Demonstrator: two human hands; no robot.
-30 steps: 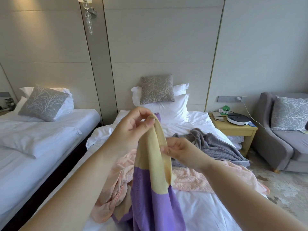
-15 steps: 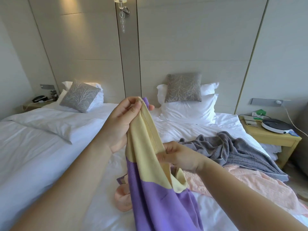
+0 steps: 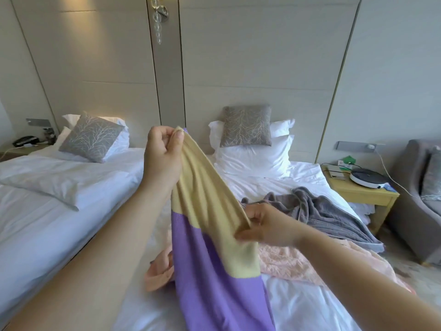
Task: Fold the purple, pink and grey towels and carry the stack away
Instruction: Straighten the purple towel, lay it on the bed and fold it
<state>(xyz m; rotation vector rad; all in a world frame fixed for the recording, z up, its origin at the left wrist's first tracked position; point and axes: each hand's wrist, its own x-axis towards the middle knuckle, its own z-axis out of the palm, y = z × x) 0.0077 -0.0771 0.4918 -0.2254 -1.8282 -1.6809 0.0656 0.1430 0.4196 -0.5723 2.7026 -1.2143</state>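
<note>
At frame centre the purple towel [image 3: 214, 278] is held above the bed [image 3: 310, 309], its yellow edge pinched in curled fingers of left hand [image 3: 162, 156] and right hand [image 3: 265, 226]; the edge should be drawn taut before folding

Purple towel [image 3: 214, 295]: fine flat-woven cloth, matt, with a pale yellow band of the same weave. Grey towel [image 3: 329, 211]: thick plush cloth, ribbed pile. Pink towel [image 3: 286, 261]: thin cloth, crinkled surface. Bed sheet [image 3: 305, 306]: smooth white cloth, creased. Nightstand [image 3: 367, 199]: pale wood, matt. Wall lamp [image 3: 157, 25]: clear glass drops, glossy metal bracket.
</note>
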